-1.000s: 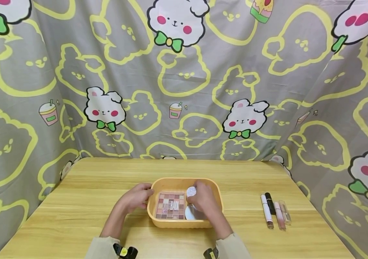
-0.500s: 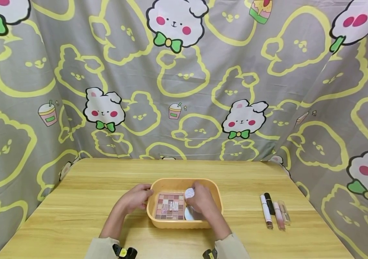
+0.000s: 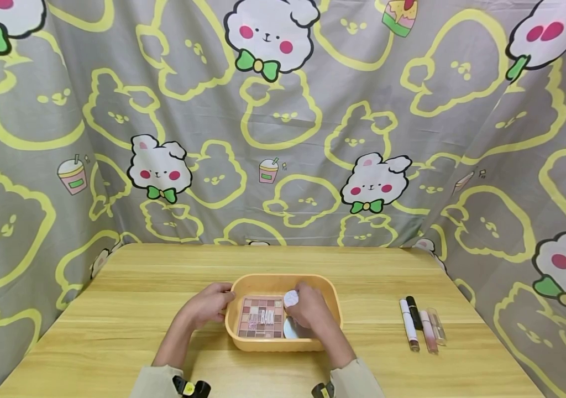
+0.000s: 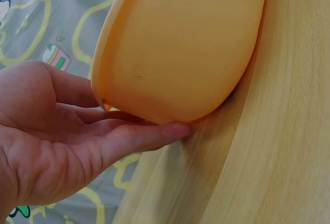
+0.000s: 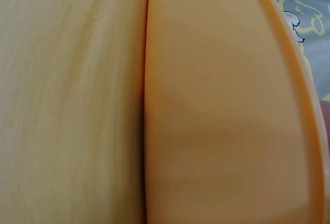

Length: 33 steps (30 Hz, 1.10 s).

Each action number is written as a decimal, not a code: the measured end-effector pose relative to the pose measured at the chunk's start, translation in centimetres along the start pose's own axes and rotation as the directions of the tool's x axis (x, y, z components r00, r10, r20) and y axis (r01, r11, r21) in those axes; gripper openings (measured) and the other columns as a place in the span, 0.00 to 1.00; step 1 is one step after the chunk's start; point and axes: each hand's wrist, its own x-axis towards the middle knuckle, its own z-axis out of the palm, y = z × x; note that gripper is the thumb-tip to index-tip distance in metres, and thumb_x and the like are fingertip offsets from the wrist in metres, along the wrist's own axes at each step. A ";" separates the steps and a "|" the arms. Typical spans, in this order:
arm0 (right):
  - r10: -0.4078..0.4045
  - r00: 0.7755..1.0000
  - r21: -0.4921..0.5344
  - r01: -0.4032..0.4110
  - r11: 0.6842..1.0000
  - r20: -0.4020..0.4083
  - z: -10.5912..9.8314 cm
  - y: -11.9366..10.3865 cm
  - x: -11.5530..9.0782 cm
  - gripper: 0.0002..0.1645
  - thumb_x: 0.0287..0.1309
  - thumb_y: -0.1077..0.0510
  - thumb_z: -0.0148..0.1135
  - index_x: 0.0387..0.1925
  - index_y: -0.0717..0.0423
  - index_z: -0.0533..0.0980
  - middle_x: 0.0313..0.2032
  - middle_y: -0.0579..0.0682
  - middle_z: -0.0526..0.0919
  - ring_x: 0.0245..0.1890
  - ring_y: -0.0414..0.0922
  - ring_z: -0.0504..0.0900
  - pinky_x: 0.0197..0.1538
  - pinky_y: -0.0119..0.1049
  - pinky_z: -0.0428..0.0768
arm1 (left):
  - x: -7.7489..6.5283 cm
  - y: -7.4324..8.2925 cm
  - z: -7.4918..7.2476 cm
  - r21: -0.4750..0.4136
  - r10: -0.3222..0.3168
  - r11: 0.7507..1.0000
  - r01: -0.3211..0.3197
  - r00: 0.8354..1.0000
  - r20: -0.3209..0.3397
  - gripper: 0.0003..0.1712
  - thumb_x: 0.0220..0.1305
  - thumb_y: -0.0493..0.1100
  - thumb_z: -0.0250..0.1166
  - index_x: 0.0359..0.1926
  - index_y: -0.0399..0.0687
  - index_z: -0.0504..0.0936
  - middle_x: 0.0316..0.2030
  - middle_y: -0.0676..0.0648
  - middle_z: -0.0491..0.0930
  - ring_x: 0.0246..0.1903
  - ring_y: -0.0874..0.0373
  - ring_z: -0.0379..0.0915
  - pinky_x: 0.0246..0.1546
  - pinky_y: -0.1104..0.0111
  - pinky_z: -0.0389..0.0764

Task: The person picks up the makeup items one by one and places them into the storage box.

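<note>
An orange plastic basket [image 3: 283,345] stands on the wooden table. My left hand [image 3: 208,304] rests against its left end from outside. In the left wrist view, the extended thumb [image 4: 154,135] lies along the outer wall and a finger touches the rim. My right hand [image 3: 311,307] reaches inside, its fingers curled at a small round white case [image 3: 291,298] with a marbled top. Beside that hand lies a round, silvery-white disc [image 3: 290,328], partly hidden under it. A square eyeshadow palette [image 3: 262,318] lettered "BACK" lies in the basket's left half. The right wrist view shows only the basket's outer wall.
Several slim makeup tubes lie side by side on the table [image 3: 372,309] to the right: a white one [image 3: 408,320], a black-capped one [image 3: 414,310], a pink one [image 3: 429,331] and a clear one [image 3: 438,327]. A patterned grey curtain [image 3: 283,221] hangs behind the table and at both sides.
The right hand and the round white case have shifted very slightly left inside the basket. The left hand and basket look nearly the same.
</note>
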 end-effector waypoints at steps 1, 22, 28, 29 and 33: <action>-0.001 1.000 0.000 0.001 1.000 0.000 0.0 0.0 0.0 0.28 0.46 0.62 0.76 0.49 0.68 0.76 0.36 0.58 0.82 0.35 0.51 0.79 0.38 0.45 0.81 | 0.0 0.0 0.0 -0.001 -0.001 1.000 0.001 1.000 0.000 0.27 0.78 0.38 0.44 0.71 0.25 0.62 0.58 0.30 0.77 0.56 0.40 0.78 0.46 0.51 0.86; -0.022 1.000 0.021 0.022 1.000 0.008 -1.1 -0.3 -0.2 0.31 0.47 0.60 0.74 0.53 0.70 0.76 0.38 0.58 0.84 0.33 0.50 0.78 0.40 0.46 0.80 | 0.0 0.1 0.0 -0.003 -0.002 1.000 0.002 1.000 -0.001 0.28 0.77 0.37 0.44 0.71 0.24 0.62 0.58 0.29 0.77 0.56 0.41 0.78 0.46 0.51 0.86; -0.015 0.999 0.079 0.018 0.997 -0.037 -2.9 -0.6 -0.5 0.31 0.54 0.58 0.71 0.57 0.69 0.76 0.47 0.64 0.85 0.39 0.52 0.81 0.43 0.46 0.81 | 0.0 0.0 0.0 -0.002 0.003 1.000 -0.003 1.000 0.005 0.28 0.77 0.38 0.44 0.71 0.24 0.61 0.58 0.29 0.77 0.56 0.41 0.79 0.45 0.52 0.87; -0.017 0.999 0.075 0.020 0.997 -0.051 -3.2 -0.6 -0.5 0.30 0.54 0.57 0.71 0.57 0.68 0.76 0.48 0.65 0.85 0.42 0.53 0.82 0.45 0.47 0.82 | 0.0 0.0 0.0 0.001 0.006 1.000 -0.006 1.000 0.005 0.28 0.77 0.38 0.44 0.71 0.24 0.61 0.58 0.29 0.77 0.55 0.41 0.79 0.45 0.52 0.87; -0.013 0.995 0.094 0.022 0.995 -0.094 -4.2 -0.3 -0.8 0.27 0.57 0.58 0.70 0.56 0.67 0.77 0.45 0.64 0.84 0.43 0.55 0.83 0.44 0.49 0.82 | 0.0 0.0 0.0 0.007 0.008 1.000 -0.008 1.000 0.004 0.28 0.77 0.38 0.45 0.71 0.24 0.62 0.58 0.29 0.77 0.55 0.41 0.79 0.44 0.52 0.87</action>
